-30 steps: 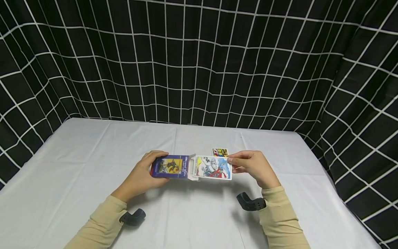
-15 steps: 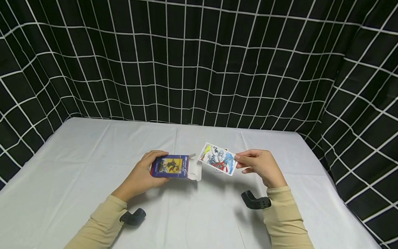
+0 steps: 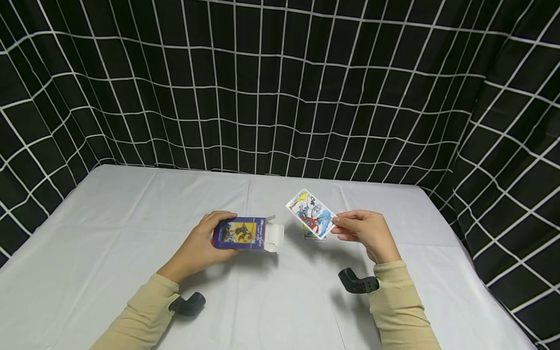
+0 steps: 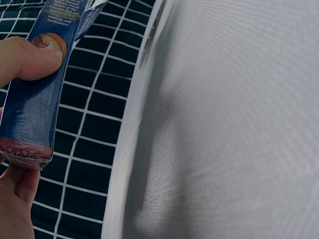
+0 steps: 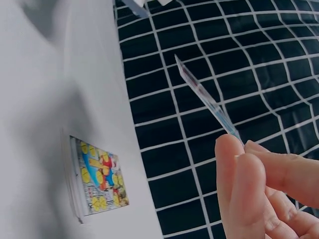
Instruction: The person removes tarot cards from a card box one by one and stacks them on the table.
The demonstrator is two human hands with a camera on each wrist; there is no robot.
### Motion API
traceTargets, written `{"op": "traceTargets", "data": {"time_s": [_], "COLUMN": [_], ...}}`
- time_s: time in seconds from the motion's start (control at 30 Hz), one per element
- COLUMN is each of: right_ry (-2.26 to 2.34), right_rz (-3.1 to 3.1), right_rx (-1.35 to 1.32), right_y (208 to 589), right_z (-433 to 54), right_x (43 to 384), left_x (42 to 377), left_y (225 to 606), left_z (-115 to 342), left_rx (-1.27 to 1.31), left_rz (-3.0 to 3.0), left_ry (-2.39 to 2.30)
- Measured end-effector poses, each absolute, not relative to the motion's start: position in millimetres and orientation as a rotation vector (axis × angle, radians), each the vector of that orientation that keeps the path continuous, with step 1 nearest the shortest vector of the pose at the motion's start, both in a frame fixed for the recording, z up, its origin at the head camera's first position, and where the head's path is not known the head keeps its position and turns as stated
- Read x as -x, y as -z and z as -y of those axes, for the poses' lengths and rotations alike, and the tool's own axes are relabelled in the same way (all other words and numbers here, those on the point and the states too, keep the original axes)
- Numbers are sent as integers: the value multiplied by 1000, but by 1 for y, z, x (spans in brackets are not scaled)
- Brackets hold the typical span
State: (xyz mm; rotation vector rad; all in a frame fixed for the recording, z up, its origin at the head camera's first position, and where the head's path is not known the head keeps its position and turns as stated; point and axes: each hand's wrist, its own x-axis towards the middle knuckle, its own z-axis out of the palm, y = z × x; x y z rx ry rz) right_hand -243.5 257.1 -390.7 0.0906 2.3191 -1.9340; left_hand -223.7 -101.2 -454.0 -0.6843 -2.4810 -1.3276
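Note:
My left hand (image 3: 199, 248) grips a blue-purple tarot card box (image 3: 242, 233), its thumb on one narrow side in the left wrist view. The box lies sideways above the table, its white end flap (image 3: 274, 234) standing open to the right. Between thumb and fingers my right hand (image 3: 369, 234) pinches a tarot card (image 3: 309, 214) by one corner, picture side up and tilted. Edge-on, the card (image 5: 207, 99) looks thin in the right wrist view. Below it lies a small stack of tarot cards (image 5: 102, 177), a yellow-coin picture on top; the head view shows it mostly covered.
A white cloth (image 3: 144, 218) with creases covers the table. Black curtains with a white grid (image 3: 245, 97) stand behind and at both sides. Dark wrist mounts (image 3: 188, 305) stick out from both sleeves.
The card has come away from the box mouth, moved up and to the right, and turned over the stack. My left hand and the box have stayed in place.

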Motion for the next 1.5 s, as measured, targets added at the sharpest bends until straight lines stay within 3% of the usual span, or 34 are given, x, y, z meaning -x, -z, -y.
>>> {"op": "traceTargets", "data": {"time_s": [1.5], "right_ry": [2036], "right_rz": [-2050], "right_rx": [-305], "right_y": [443], "right_z": [-246], "right_x": [263], "left_x": [226], "left_y": [455], "left_z": [104], "left_rx": [658], "left_rz": [2492], "left_ry": [1338]}}
